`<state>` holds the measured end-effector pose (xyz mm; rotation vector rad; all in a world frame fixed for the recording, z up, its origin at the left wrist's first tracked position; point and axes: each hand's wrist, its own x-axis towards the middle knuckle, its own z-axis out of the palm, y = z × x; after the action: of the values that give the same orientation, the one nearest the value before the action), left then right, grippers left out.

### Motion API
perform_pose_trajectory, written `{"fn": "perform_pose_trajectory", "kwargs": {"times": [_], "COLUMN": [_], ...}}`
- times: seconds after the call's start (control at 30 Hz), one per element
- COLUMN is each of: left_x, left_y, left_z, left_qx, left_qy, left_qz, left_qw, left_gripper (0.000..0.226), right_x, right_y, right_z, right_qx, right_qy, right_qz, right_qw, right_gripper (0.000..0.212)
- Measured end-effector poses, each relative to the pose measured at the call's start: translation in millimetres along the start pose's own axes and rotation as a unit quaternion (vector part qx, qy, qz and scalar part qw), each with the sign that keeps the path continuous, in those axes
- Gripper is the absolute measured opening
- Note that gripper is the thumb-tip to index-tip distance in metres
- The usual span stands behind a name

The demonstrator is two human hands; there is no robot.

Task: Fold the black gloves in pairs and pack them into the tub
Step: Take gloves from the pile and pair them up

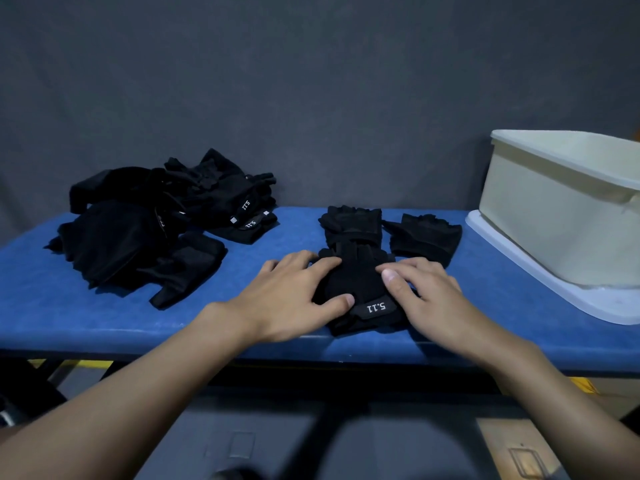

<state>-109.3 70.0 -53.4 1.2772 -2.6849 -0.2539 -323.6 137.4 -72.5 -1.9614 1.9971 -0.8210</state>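
Both hands, left hand (291, 299) and right hand (427, 299), pressed flat, fingers spread, on a glove (360, 289) near the blue surface (277, 247) front edge; left of the tub (561, 216).

two bare hands (287, 299), forearms, no sleeves/jewelry

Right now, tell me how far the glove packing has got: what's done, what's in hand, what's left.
Done: little that shows. The tub stands at the right; its inside is hidden, so packed pairs can't be counted. In hand: the left hand and right hand press flat on a glove at the table's front edge. Left: two gloves just behind it and the loose pile on the left.
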Motion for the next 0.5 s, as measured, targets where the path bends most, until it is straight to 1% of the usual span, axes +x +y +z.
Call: {"fn": "perform_pose_trajectory", "kwargs": {"times": [0.13,0.37,0.5], "left_x": [0.3,-4.5,-4.1], "left_y": [-0.2,3.3,3.4], "left_z": [-2.2,-6.2,-5.9], "left_qx": [0.004,-0.021,-0.028], "left_qy": [0.008,0.008,0.005], "left_qz": [0.003,0.016,0.016], "left_qw": [1.0,1.0,0.999], "left_gripper": [0.076,0.081,0.087], "right_x": [1.0,1.6,4.5], "right_y": [-1.9,-1.6,-2.3], "right_z": [0.0,0.2,-2.7], "right_qx": [-0.009,-0.04,-0.03], "right_qy": [-0.001,-0.015,-0.033], "right_qz": [0.0,-0.001,0.004], "right_qw": [1.0,0.999,0.999], "right_gripper": [0.05,0.044,0.04]}}
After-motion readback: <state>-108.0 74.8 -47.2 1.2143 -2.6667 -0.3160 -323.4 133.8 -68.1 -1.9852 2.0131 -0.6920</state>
